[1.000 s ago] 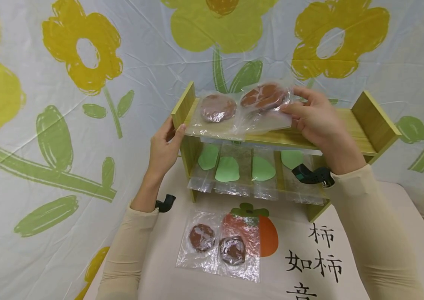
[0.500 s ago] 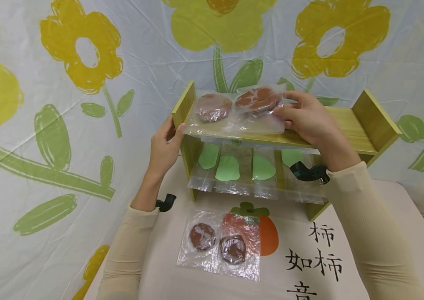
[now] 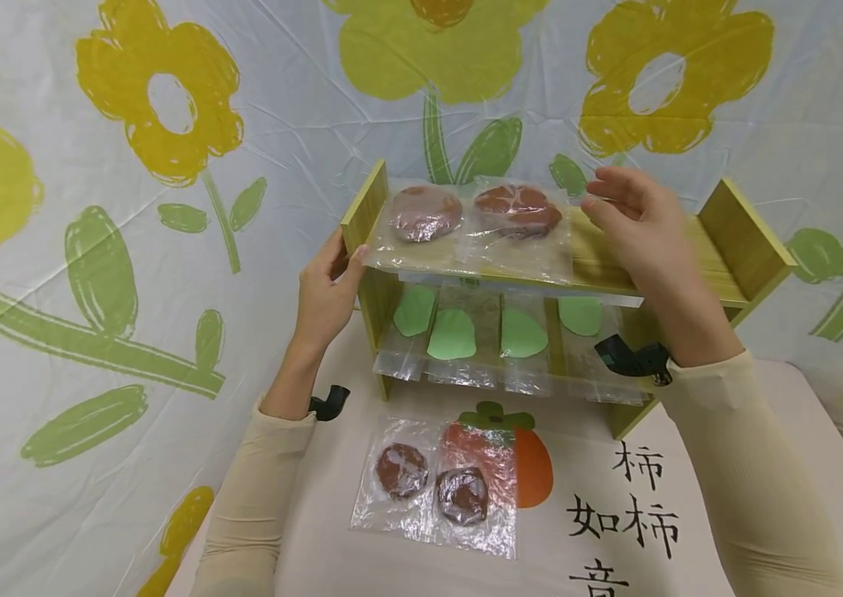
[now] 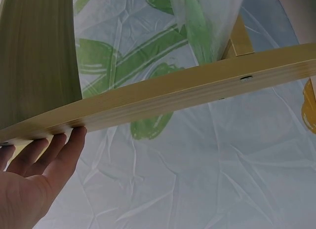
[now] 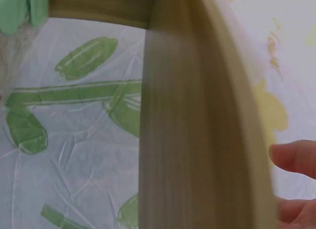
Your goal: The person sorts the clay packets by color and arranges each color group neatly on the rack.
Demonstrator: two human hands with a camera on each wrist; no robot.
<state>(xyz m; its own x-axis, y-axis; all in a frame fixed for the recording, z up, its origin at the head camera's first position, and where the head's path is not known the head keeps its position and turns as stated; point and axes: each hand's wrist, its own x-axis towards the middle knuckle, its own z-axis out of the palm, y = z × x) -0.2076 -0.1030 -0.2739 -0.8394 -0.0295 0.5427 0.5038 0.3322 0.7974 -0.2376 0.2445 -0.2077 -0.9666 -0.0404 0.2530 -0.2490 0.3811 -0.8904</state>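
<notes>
My left hand [image 3: 327,290] grips the left side panel of a two-tier wooden shelf [image 3: 630,240], thumb at the front. In the left wrist view, the fingers [image 4: 64,150] lie against the panel's edge. Two clear plastic bags lie on the top tier, each with a round reddish-brown disc inside: the left bag [image 3: 424,214] beside that side panel and the right bag [image 3: 518,211] next to it. To the right of the bags hovers my right hand [image 3: 645,224], holding nothing, its fingers loosely bent and apart from the plastic.
On the lower tier lie several clear bags with green pieces [image 3: 452,334]. In front of the shelf, two more bagged brown discs [image 3: 402,471] lie on a pale tablecloth [image 3: 570,439] printed with an orange persimmon [image 3: 535,468] and black characters. A flower-patterned cloth [image 3: 279,149] hangs behind.
My right hand lowered the right bag onto the top tier, let go of it and drew away to the right. My left hand has stayed on the side panel.
</notes>
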